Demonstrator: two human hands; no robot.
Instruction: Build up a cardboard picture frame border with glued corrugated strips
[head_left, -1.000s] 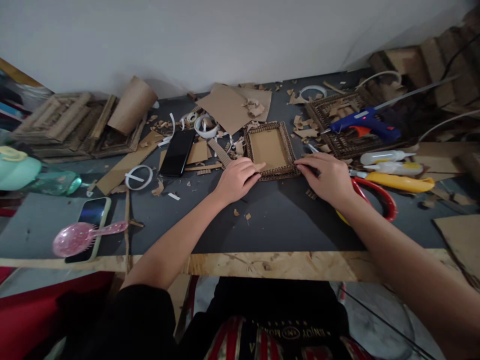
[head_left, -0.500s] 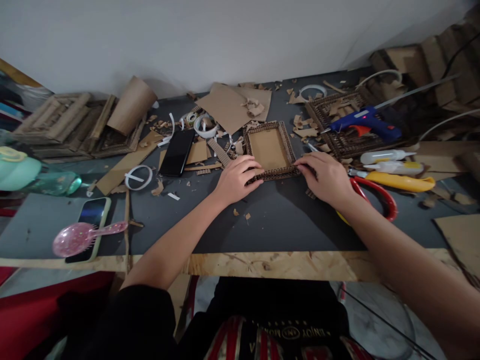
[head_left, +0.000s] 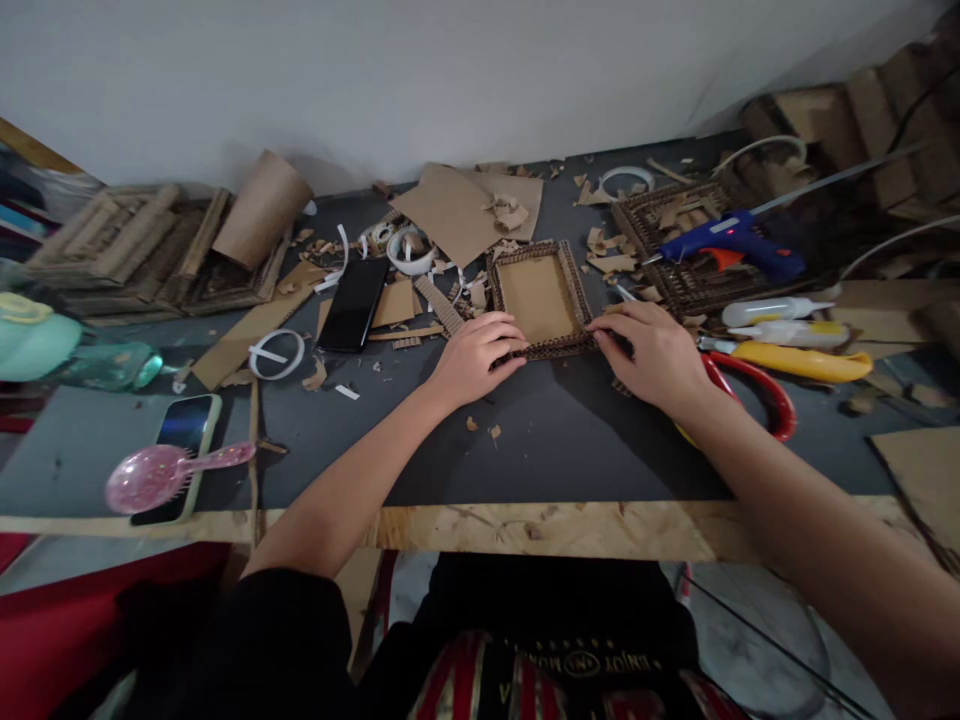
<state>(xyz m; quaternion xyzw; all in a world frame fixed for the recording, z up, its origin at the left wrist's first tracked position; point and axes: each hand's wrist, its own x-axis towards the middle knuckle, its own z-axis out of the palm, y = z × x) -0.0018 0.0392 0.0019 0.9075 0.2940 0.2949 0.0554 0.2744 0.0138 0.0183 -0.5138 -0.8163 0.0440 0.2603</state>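
A small rectangular cardboard frame (head_left: 576, 285) with corrugated raised walls and a flat tan base lies on the dark tabletop before me. My left hand (head_left: 480, 355) is closed around its near left corner, fingers resting over the wall. At the near right corner, the thumb and fingers of my right hand (head_left: 646, 350) pinch the wall's end; the fingertips are partly hidden. Just beyond that hand lie scissors with red handles (head_left: 780, 405), partly covered by my wrist. A strip of corrugated cardboard (head_left: 439, 303) lies by the frame's left side.
A blue glue gun (head_left: 731, 243) rests on a larger corrugated frame (head_left: 637, 225) at right, near a yellow-handled tool (head_left: 806, 362) and white glue bottles. Left are a black phone (head_left: 354, 305), tape roll (head_left: 276, 355) and pink hairbrush (head_left: 150, 478). Cardboard scraps litter the back.
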